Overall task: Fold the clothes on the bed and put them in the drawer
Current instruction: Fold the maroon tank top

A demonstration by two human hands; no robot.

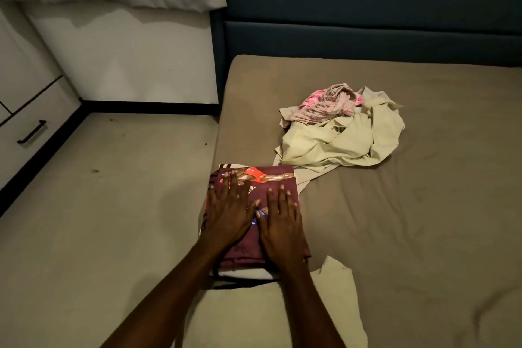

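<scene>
Bed (395, 220) seen covered in a tan sheet, blue padded headboard (367, 8) behind. Crumpled pale yellow garment (339, 141) heaped mid-bed, pink patterned cloth (327, 104) bunched on its far side. Folded maroon printed garment (271, 181) laid at the bed's left edge, pressed flat under left hand (228, 212) and right hand (282, 223), fingers straight and spread. Drawer (25, 135) with dark handle noted far left, closed.

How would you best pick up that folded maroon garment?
Slide both hands under the folded maroon garment from its left and right long edges. It lies flat and layered at the bed edge, so lifting from beneath likely keeps the folds together.
</scene>
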